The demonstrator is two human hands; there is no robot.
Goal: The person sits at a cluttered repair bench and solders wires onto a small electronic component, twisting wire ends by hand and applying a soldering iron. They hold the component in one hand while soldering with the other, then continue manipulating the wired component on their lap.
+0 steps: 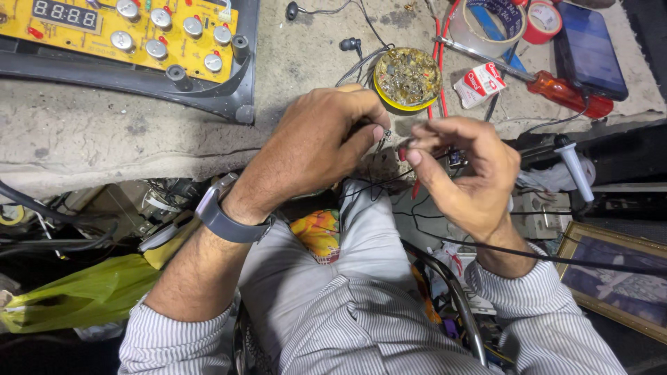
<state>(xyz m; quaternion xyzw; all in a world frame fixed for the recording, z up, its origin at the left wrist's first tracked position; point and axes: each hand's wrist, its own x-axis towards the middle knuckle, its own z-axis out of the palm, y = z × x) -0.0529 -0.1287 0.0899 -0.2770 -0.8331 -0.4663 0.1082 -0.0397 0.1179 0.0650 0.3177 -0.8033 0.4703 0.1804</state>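
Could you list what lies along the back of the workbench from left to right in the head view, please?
Yellow circuit board → black earbuds → round yellow tin of metal scraps → small red-and-white packet → red-handled screwdriver → dark phone.

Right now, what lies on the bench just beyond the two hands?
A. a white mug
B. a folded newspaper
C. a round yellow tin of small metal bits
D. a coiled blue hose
C: the round yellow tin of small metal bits sits on the bench just past the left hand and right hand.
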